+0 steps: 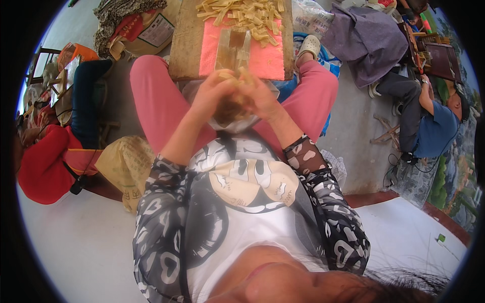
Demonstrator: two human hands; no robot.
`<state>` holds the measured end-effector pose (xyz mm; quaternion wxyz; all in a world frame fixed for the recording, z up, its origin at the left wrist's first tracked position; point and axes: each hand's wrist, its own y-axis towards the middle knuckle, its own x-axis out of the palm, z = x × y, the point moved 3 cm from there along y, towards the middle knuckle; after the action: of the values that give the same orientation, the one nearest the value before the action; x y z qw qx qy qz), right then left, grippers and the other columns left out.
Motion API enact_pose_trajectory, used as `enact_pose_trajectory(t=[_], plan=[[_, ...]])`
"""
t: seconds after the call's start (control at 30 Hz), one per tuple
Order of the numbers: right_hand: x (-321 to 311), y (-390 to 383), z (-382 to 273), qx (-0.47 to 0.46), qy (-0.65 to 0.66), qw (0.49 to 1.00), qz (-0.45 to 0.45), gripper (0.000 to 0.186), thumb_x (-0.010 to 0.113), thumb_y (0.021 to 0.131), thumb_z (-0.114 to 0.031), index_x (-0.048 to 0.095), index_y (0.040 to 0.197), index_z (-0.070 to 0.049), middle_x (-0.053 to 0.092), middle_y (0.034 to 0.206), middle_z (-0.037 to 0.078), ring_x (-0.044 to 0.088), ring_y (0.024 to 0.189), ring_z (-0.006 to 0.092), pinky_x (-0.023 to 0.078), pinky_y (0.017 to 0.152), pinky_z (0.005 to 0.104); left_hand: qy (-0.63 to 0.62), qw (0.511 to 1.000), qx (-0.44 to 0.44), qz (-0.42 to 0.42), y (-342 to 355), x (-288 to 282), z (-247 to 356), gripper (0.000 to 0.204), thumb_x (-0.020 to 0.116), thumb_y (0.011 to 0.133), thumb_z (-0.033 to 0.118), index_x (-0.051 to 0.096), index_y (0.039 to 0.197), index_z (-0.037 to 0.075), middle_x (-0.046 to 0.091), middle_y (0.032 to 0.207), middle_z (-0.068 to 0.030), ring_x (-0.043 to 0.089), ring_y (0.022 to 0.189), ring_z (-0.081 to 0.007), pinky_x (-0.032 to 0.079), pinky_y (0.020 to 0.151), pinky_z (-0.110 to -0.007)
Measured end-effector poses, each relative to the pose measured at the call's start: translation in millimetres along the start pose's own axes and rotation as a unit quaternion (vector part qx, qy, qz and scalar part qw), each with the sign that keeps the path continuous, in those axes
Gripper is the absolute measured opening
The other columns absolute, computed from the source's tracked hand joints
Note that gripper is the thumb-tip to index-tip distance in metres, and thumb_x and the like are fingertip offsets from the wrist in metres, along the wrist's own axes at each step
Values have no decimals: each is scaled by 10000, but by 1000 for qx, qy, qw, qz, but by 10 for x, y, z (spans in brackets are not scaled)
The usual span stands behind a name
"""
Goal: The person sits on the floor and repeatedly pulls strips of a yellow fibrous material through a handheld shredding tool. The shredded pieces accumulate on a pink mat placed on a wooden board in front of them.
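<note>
My left hand [216, 94] and my right hand [258, 96] meet just past the near edge of the wooden board. Both are closed around a small bunch of pale yellow strips [243, 80], partly covered by the fingers. Right beyond them, on a pink cloth [209, 54], stands a clear rectangular block or box [224, 46] with a brownish middle. A heap of similar flat yellowish strips [258, 25] lies on the far part of the cloth and board. Below my hands, a translucent bag or container [234, 124] rests between my thighs; its contents are mostly hidden.
The wooden board [184, 43] stands between my knees. A printed sack [151, 38] is at the far left, and a tan sack [124, 164] lies by my left side. People sit at left, in a red top [45, 161], and right, in a blue shirt [438, 129], beside a small stool [388, 132].
</note>
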<state>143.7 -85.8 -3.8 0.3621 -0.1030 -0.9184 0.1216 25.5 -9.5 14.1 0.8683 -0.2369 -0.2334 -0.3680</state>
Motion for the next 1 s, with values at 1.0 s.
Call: enact_pose_trajectory(t=[1.0], plan=[[-17,-63,-200,-7,-107,992,64,94,613,828,-111,576,876,-40,524,636,-3,460,477,51,387,423,182,78,994,-80,-3,96,-196,-146,75,576,894,136,526,880,81,588,737,-20,540,604,-76,433,544,-200]])
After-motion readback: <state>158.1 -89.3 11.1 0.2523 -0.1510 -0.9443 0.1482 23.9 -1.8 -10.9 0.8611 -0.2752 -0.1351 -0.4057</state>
